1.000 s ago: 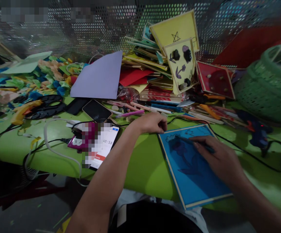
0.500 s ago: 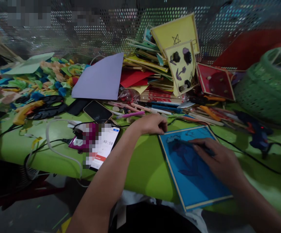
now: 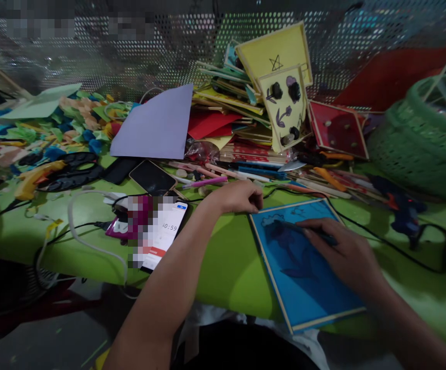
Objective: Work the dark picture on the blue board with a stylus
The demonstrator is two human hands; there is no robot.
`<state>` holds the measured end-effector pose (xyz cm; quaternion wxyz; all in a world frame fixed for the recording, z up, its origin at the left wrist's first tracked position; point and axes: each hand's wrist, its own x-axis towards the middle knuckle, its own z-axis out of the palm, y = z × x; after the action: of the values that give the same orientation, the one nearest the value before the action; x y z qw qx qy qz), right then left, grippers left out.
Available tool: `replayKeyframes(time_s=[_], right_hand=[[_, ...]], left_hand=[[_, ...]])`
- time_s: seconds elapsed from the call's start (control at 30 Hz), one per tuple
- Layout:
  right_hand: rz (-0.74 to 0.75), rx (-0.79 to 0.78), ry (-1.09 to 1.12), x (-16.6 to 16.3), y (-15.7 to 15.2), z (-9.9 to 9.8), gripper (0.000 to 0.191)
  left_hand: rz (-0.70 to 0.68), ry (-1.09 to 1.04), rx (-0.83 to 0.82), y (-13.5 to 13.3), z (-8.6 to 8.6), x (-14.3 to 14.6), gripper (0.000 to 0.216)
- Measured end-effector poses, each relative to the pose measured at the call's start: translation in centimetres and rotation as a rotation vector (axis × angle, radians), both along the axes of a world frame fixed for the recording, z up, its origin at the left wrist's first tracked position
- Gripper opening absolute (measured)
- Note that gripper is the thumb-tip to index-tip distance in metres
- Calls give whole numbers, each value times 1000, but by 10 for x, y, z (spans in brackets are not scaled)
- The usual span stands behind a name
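Lower right of center, the blue framed panel [image 3: 303, 267] looks light, stiff and a bit slidey on the green table [image 3: 226, 257], so the left hand [image 3: 242, 196] curls fingertips onto its top-left corner while the right hand [image 3: 346, 252] pinches a pen [image 3: 307, 232] on it.

blue wood-framed board [image 3: 303, 277] lies flat, overhanging the green table's near edge, bearing a dark drawing, perhaps a flower; slim pen [image 3: 315, 235] rests tilted on it.

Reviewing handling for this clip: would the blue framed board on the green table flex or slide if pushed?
The blue framed board probably stays stiff: a pale rim edges it and it lies flat. It looks thin, so likely light. It may slide, since the left hand presses its corner while the right hand draws.
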<state>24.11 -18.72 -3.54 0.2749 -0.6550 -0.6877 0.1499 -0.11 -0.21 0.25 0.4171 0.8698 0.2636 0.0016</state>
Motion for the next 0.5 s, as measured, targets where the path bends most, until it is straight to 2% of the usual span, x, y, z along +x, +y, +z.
replayKeyframes(time_s=[0.17,0.5], right_hand=[[-55,27,-11,0,1,0,30],[-47,40,-22,-2,4,2,35]], left_hand=[[-8,-5,-6,1,-1,-1,17],[-9,24,6,0,1,-1,16]])
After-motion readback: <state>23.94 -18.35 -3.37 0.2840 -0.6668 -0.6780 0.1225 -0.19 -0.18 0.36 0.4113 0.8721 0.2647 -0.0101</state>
